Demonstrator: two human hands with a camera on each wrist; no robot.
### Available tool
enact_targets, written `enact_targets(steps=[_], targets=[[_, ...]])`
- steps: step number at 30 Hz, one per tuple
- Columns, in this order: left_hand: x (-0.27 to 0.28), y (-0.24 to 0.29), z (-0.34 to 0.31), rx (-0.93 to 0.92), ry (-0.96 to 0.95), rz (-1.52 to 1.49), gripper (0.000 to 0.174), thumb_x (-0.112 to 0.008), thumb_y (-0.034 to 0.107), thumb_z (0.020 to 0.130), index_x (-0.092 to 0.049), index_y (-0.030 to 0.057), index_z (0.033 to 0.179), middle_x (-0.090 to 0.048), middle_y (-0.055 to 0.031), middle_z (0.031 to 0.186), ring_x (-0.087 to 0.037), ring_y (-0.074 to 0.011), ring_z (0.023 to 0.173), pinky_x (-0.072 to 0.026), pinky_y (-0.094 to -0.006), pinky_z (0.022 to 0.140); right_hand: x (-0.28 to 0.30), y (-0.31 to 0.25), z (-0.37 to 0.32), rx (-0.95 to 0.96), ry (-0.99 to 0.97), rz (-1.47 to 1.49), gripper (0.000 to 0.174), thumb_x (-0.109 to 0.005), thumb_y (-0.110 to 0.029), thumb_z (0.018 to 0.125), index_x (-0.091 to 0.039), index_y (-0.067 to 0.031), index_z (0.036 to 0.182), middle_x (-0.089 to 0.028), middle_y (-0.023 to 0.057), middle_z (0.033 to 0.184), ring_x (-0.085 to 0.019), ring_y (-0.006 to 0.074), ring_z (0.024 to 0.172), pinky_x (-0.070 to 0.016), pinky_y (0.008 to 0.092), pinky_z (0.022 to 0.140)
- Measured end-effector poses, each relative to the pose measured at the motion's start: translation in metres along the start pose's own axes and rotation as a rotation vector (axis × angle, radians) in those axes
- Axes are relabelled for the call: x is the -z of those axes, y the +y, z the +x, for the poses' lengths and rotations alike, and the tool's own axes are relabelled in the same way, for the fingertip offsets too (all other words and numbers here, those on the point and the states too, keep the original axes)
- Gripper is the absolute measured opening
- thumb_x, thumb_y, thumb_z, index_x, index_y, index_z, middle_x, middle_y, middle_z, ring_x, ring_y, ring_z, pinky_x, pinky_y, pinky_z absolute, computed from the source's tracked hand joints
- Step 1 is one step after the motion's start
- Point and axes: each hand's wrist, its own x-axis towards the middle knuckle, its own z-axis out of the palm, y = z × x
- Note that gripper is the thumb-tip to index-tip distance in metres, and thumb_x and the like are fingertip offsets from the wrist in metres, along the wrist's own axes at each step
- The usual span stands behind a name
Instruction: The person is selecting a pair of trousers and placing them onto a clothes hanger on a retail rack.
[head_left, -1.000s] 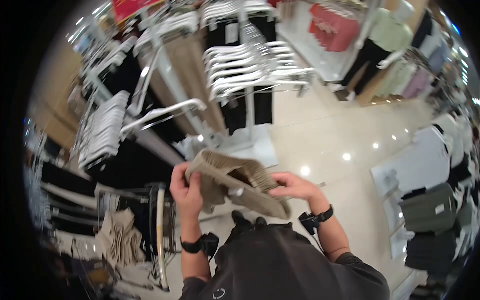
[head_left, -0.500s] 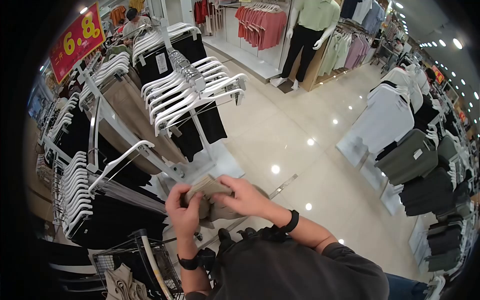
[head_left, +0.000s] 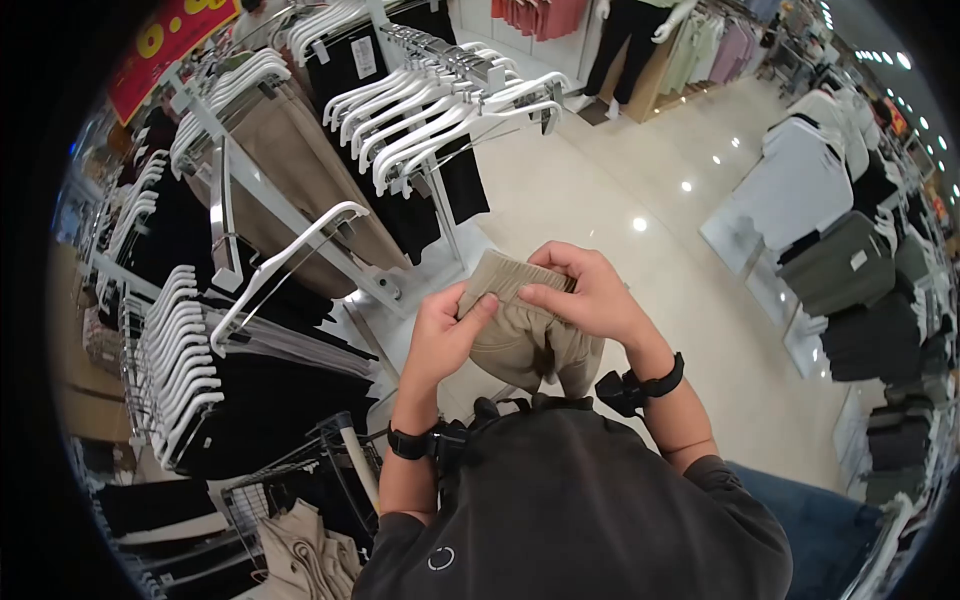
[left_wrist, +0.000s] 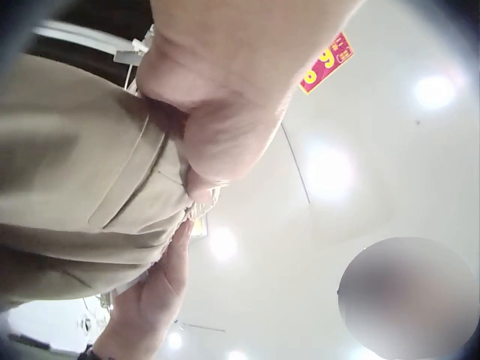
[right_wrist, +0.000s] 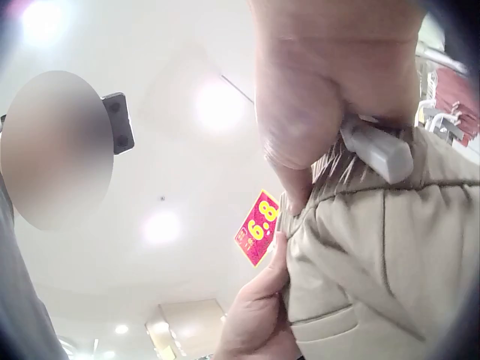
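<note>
Khaki trousers (head_left: 510, 345) with a gathered elastic waistband hang from both hands in front of the body. The left hand (head_left: 441, 335) pinches one side of the waistband, thumb on top. At the other side the right hand (head_left: 590, 292) grips the band, its thumb lying across the gathers. In the left wrist view the khaki cloth (left_wrist: 67, 157) falls away from the left hand (left_wrist: 225, 97). A pale plastic tag (right_wrist: 382, 154) sits on the waistband by the right hand (right_wrist: 330, 82) in the right wrist view.
A rack with white hangers (head_left: 430, 110) stands ahead, and a single white hanger (head_left: 285, 262) juts out at the left. Black trousers (head_left: 270, 400) hang below it. A wire cart (head_left: 300, 465) holds folded khaki clothing (head_left: 305, 550). Grey shirts (head_left: 840, 265) hang at the right.
The trousers were turned and folded over between the hands; now the waistband lies flat and stretched, facing up. Both hands have moved right and up in the head view since half a second ago.
</note>
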Motion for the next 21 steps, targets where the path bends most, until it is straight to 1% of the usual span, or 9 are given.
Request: enact_targets(steps=[2, 5, 8, 11, 14, 15, 17, 20, 21], targets=[[0.004, 0.004, 0.001, -0.050, -0.035, -0.025, 0.029, -0.063, 0.022, 0.096, -0.066, -0.0046, 0.108, -0.065, 0.0025, 0.083, -0.053, -0.0035, 0.074, -0.0449, -0.0211, 0.065, -0.005, -0.001, -0.004, 0.025, 0.014, -0.034, 0.027, -0.073, -0.020, 0.087, -0.064, 0.0011, 0.102, -0.065, 0.0006, 0.082, -0.057, 0.0064, 0.077, -0.0463, 0.0243, 0.068], [0.003, 0.008, 0.005, -0.062, -0.067, -0.090, 0.032, -0.063, 0.025, 0.097, -0.067, -0.0050, 0.107, -0.063, 0.0037, 0.079, -0.051, -0.0031, 0.072, -0.0427, -0.0207, 0.061, -0.013, 0.009, -0.013, 0.041, 0.058, -0.035, 0.028, -0.074, -0.023, 0.085, -0.066, 0.0011, 0.096, -0.065, 0.0027, 0.076, -0.055, 0.0070, 0.070, -0.0452, 0.0264, 0.062], [0.005, 0.004, 0.011, -0.061, -0.121, -0.062, 0.033, -0.063, 0.026, 0.097, -0.067, -0.0056, 0.106, -0.060, 0.0048, 0.075, -0.048, -0.0027, 0.069, -0.0403, -0.0206, 0.059, -0.014, 0.026, -0.028, -0.067, 0.104, 0.126, 0.026, -0.073, -0.022, 0.086, -0.068, 0.0020, 0.096, -0.066, 0.0020, 0.079, -0.055, 0.0069, 0.071, -0.0454, 0.0260, 0.062], [-0.002, 0.002, 0.014, -0.058, -0.150, -0.044, 0.033, -0.063, 0.026, 0.097, -0.067, -0.0055, 0.105, -0.058, 0.0056, 0.072, -0.046, -0.0023, 0.067, -0.0384, -0.0208, 0.057, -0.016, 0.025, -0.040, -0.072, 0.262, 0.178, 0.025, -0.072, -0.021, 0.088, -0.069, 0.0029, 0.095, -0.066, 0.0013, 0.081, -0.055, 0.0066, 0.073, -0.0454, 0.0257, 0.064], [-0.005, -0.003, 0.020, -0.041, -0.152, -0.038, 0.032, -0.065, 0.026, 0.096, -0.068, -0.0050, 0.102, -0.056, 0.0061, 0.069, -0.045, -0.0023, 0.064, -0.0372, -0.0210, 0.055, -0.014, 0.024, -0.045, -0.076, 0.336, 0.155, 0.023, -0.071, -0.020, 0.088, -0.070, 0.0027, 0.093, -0.066, 0.0006, 0.079, -0.054, 0.0053, 0.071, -0.0443, 0.0242, 0.061], [-0.005, -0.005, 0.022, -0.032, -0.149, -0.034, 0.032, -0.065, 0.026, 0.096, -0.068, -0.0048, 0.101, -0.056, 0.0062, 0.068, -0.044, -0.0023, 0.063, -0.0369, -0.0210, 0.054, -0.015, 0.023, -0.044, -0.041, 0.354, 0.157, 0.022, -0.072, -0.020, 0.088, -0.070, 0.0024, 0.092, -0.065, 0.0001, 0.077, -0.054, 0.0048, 0.070, -0.0436, 0.0236, 0.060], [-0.003, -0.003, 0.022, -0.038, -0.130, -0.027, 0.032, -0.066, 0.026, 0.095, -0.068, -0.0047, 0.099, -0.056, 0.0063, 0.067, -0.044, -0.0023, 0.062, -0.0364, -0.0212, 0.053, -0.018, 0.023, -0.039, 0.030, 0.381, 0.157, 0.021, -0.072, -0.019, 0.088, -0.071, 0.0019, 0.090, -0.064, -0.0009, 0.074, -0.052, 0.0038, 0.067, -0.0423, 0.0224, 0.058], [0.005, -0.003, 0.023, -0.041, -0.106, -0.006, 0.032, -0.066, 0.027, 0.095, -0.068, -0.0046, 0.097, -0.056, 0.0061, 0.066, -0.044, -0.0025, 0.061, -0.0362, -0.0214, 0.053, -0.019, 0.023, -0.032, -0.053, 0.333, 0.194, 0.021, -0.072, -0.019, 0.087, -0.070, 0.0020, 0.088, -0.062, -0.0023, 0.070, -0.050, 0.0032, 0.064, -0.0409, 0.0221, 0.055], [0.008, -0.004, 0.022, -0.036, -0.097, 0.006, 0.032, -0.066, 0.027, 0.094, -0.068, -0.0046, 0.097, -0.056, 0.0059, 0.066, -0.044, -0.0026, 0.061, -0.0362, -0.0214, 0.053, -0.020, 0.022, -0.029, -0.057, 0.329, 0.185, 0.022, -0.073, -0.019, 0.087, -0.069, 0.0024, 0.085, -0.061, -0.0025, 0.068, -0.049, 0.0035, 0.063, -0.0408, 0.0232, 0.055]])
